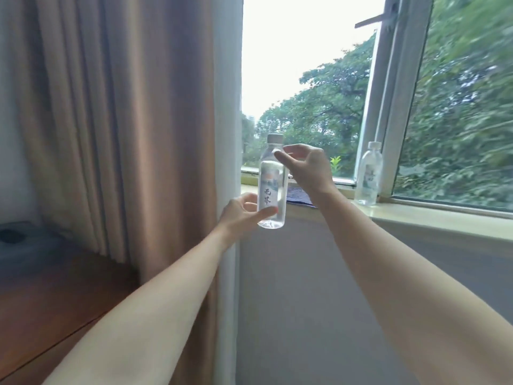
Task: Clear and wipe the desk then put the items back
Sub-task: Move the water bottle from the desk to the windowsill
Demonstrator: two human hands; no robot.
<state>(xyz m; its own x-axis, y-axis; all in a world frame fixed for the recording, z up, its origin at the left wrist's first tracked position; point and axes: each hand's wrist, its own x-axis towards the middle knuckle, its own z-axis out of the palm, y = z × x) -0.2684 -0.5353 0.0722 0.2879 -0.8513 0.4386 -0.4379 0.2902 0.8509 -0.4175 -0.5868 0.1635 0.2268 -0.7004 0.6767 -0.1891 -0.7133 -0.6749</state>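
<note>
Water bottle (pixel 272 187): hanging upright before the windowsill's (pixel 416 215) left end. Left hand (pixel 244 211) fingers gripping its base; right hand (pixel 305 168) fingers seemingly pinching its shoulder. Handling: supporting base, avoiding tilt.

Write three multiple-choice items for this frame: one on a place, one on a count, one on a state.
1. The bottle not in hand stands: A on the windowsill; B on the desk; C on the floor.
2. Bottles in view: A one; B two; C three.
3. The held bottle's cap is: A off; B on; C lying on the sill.

Answers:
1 A: the second bottle stands upright on the windowsill.
2 B: there is that one, plus the held bottle that the left hand grips low down.
3 B: the white cap sits on its neck.
</note>
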